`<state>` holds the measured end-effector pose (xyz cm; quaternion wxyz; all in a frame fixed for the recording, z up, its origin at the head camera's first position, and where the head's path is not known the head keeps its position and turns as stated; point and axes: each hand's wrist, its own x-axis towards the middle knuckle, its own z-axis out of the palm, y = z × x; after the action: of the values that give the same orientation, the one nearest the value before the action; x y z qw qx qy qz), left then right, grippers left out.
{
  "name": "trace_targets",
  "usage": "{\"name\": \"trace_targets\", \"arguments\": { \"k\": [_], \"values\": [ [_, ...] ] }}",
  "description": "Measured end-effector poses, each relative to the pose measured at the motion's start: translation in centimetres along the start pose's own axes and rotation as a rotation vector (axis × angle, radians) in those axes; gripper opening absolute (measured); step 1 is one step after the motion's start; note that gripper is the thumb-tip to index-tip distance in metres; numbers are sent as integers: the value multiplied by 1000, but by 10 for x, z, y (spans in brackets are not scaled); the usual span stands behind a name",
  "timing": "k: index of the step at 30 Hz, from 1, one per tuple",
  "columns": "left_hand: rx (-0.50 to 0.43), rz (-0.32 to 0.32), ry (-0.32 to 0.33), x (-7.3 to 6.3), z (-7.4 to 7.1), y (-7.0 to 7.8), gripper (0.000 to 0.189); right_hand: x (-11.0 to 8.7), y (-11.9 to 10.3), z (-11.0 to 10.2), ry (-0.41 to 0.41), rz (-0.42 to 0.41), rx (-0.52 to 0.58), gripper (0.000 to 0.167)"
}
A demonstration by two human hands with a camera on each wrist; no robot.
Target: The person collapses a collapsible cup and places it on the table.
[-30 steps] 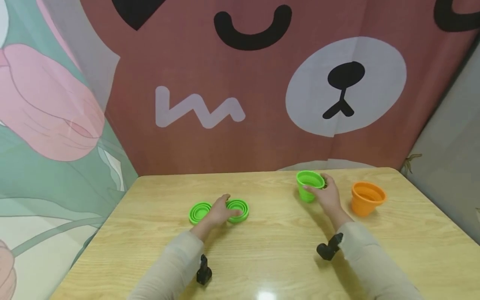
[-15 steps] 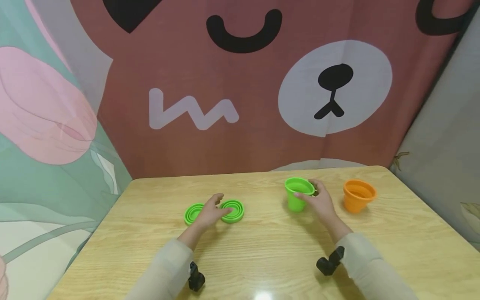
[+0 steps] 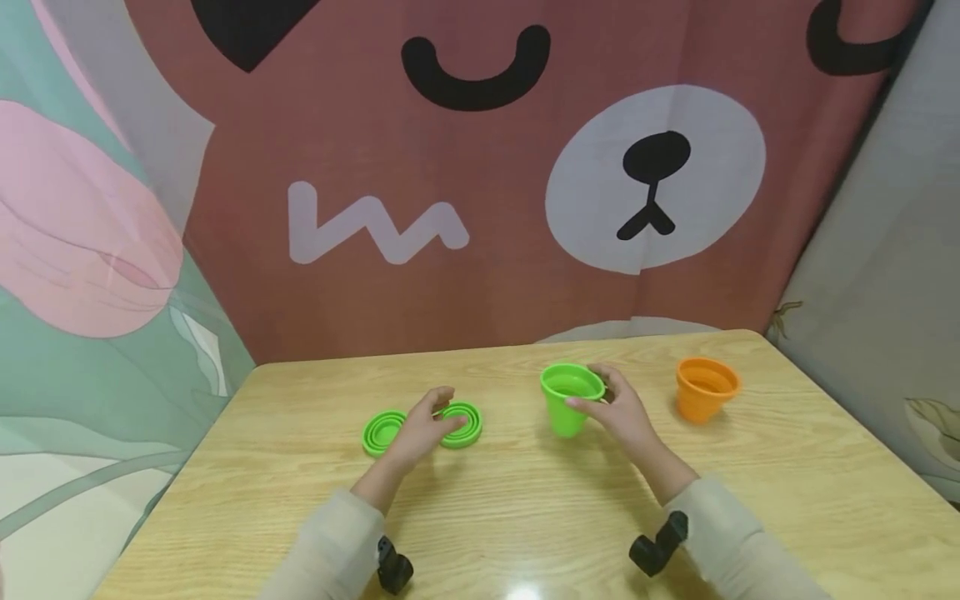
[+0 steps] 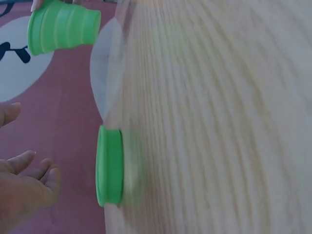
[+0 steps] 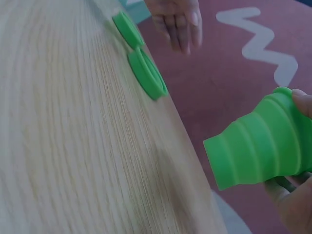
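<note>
My right hand [image 3: 624, 414] grips a green collapsible cup [image 3: 567, 406], fully extended, by its rim and side. In the right wrist view the ribbed green cup [image 5: 256, 144] is raised off the tabletop. My left hand [image 3: 422, 429] hovers with fingers loosely spread over two collapsed green cups and holds nothing. One flattened cup [image 3: 459, 425] lies by its fingertips; the other flattened cup [image 3: 385, 432] sits to its left, partly hidden by the hand. The left wrist view shows one flat cup [image 4: 110, 165] on the table below the left fingers [image 4: 22, 163].
An extended orange cup [image 3: 705, 390] stands upright at the right of the wooden table [image 3: 480, 517]. Behind the table's far edge hangs a curtain [image 3: 420, 300] with a bear print. Black camera mounts [image 3: 658, 543] sit on both wrists.
My right hand has carried the green cup leftward and nearer, away from the orange cup. My left hand stays over the flat cups. The head view has shifted slightly.
</note>
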<state>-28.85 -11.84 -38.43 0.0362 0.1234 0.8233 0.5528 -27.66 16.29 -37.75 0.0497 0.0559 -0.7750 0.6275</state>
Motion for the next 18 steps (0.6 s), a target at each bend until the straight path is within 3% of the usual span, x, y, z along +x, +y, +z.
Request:
{"name": "trace_targets", "arguments": {
  "k": [7,18],
  "values": [
    [-19,91,-31,-4,9,13,54,-10,-8,12,-76,-29,94,67],
    [-50,207,-129,-15,17,27,51,-25,-16,25,-190,-54,107,66]
  ]
}}
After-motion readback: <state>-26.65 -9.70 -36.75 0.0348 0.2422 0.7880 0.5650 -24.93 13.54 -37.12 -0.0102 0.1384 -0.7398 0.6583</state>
